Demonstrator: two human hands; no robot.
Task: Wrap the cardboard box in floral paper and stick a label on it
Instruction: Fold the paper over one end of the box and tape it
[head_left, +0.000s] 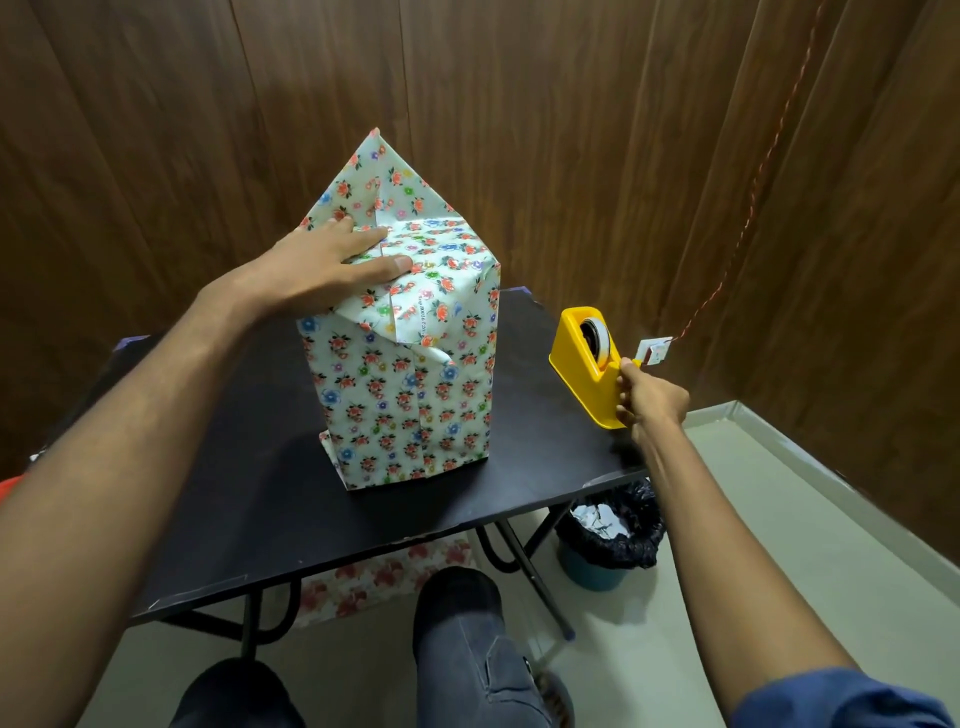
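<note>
- Head view, looking down: we see a black table (249, 499) in front of a wood-panelled wall (571, 130).
- On the table stands the box (410, 395), upright and covered in floral paper (447, 249); one flap of paper sticks up at the far top edge, unfolded.
- Our left hand (332, 260) lies flat on the box top, fingers straight, pressing the folded paper down.
- Under the table's right edge we see a bin (608, 540) with a black liner.
- Near the table's right edge sits a yellow tape dispenser (587, 364), well apart from the box.
- Our right hand (649, 400) is at the dispenser's near end, fingers curled and pinching at the tape by its cutter.
</note>
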